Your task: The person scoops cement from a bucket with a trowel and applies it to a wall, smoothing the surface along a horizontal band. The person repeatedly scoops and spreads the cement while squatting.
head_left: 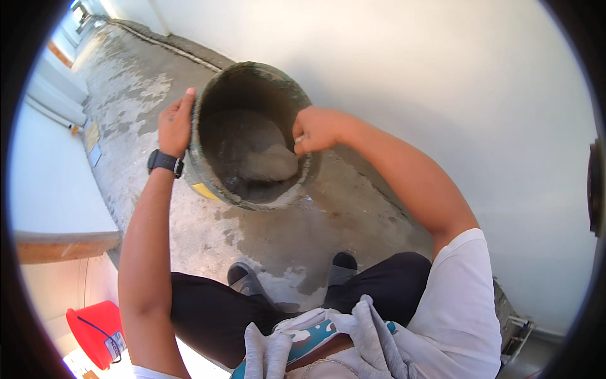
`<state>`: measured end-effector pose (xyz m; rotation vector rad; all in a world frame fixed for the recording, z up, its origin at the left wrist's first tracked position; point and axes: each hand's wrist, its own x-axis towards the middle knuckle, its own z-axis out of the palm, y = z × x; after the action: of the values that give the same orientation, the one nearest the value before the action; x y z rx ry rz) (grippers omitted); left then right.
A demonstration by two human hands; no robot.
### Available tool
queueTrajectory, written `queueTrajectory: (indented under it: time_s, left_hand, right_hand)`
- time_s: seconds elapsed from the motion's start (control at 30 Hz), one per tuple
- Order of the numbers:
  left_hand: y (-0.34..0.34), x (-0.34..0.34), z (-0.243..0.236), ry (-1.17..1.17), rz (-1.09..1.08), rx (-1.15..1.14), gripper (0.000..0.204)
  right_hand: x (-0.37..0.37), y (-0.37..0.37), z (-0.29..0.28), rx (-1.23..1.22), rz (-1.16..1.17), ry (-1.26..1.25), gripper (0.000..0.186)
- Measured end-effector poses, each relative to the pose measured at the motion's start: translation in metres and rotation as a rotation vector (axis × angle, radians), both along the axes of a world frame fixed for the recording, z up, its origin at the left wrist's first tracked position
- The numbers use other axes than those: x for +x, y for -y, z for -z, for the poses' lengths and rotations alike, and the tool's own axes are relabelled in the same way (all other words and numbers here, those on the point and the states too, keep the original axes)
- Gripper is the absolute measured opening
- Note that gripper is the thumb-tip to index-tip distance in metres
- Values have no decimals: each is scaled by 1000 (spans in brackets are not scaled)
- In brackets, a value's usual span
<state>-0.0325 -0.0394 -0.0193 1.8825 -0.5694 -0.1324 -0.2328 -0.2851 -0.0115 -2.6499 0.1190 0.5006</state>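
Observation:
A large round bucket (208, 170) tilts its mouth toward me, its rim and inner wall coated in grey. Wet grey mix (240, 129), like cement or mortar, lies inside. My left hand (173, 126), with a dark watch on its wrist, grips the bucket's left side, thumb along the rim. At the right rim, my right hand (317, 129) is closed, a ring on one finger. Just below its fingers, inside the bucket, is a blurred pale-grey rounded shape (274, 163); whether it is a tool or mix cannot be made out.
A white wall (454, 82) runs close along the right. The concrete floor (284, 237) has damp patches, and my sandalled feet (249, 280) stand on it. A pipe (167, 45) lies along the wall's base. At the lower left is a red bucket (95, 331).

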Motion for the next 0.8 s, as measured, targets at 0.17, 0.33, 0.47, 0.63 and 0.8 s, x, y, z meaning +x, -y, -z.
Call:
queueTrajectory:
  time_s: [0.17, 0.33, 0.47, 0.63, 0.8]
  left_hand:
    - [0, 2, 1, 37, -58, 31, 55]
    - [-9, 18, 9, 7, -100, 96, 58]
    - [-18, 29, 14, -24, -44, 90, 58]
    - [-23, 32, 12, -87, -4, 35, 56]
    - [-30, 36, 14, 51, -14, 147, 53]
  right_hand:
    - [-42, 42, -22, 39, 102, 62, 36]
    - [-133, 97, -28, 217, 439, 46, 36]
    - [-201, 124, 17, 162, 618, 60, 34]
    - [-251, 94, 136, -247, 794, 178, 31]
    - [-265, 51, 238, -351, 940, 372, 37]
